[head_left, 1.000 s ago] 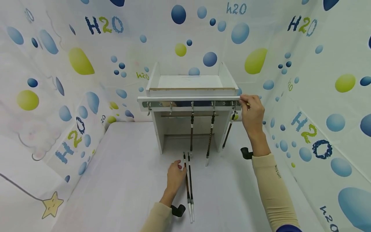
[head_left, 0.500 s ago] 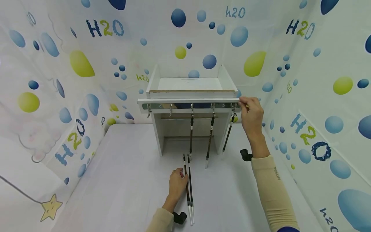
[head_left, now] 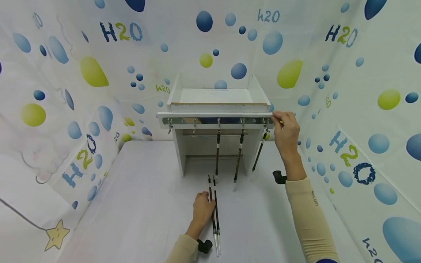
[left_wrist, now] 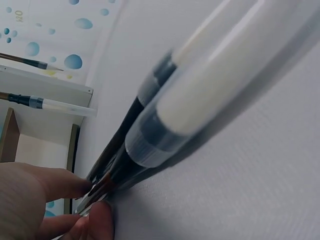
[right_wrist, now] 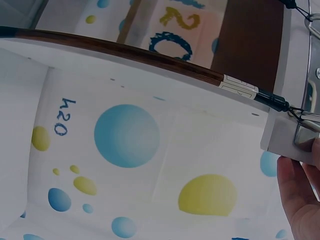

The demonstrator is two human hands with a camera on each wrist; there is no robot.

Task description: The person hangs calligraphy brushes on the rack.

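Two long brushes (head_left: pixel 214 215) with clear caps (left_wrist: pixel 210 85) lie side by side on the white table. My left hand (head_left: pixel 208 199) rests on the table beside them, and in the left wrist view its thumb and fingers (left_wrist: pixel 55 185) pinch the dark handle of the nearer brush (left_wrist: pixel 102 185). My right hand (head_left: pixel 277 118) is raised and grips the right end of the metal hook rail (head_left: pixel 204 119) on a white shelf stand (head_left: pixel 217 96). Three brushes hang from the rail; the rightmost brush (head_left: pixel 259 153), seen as a brown handle (right_wrist: pixel 125 55) from the right wrist, hangs just left of my right fingers (right_wrist: pixel 300 195).
The stand sits at the back of the table against the bubble-patterned curtain (head_left: pixel 92 69), which closes in the left, back and right sides. Two hooks (head_left: pixel 169 124) at the rail's left end are bare. The white tabletop (head_left: pixel 138 197) spreads left of my left hand.
My left hand has slid a little toward me along the two lying brushes. The right hand has stayed at the rail's end.
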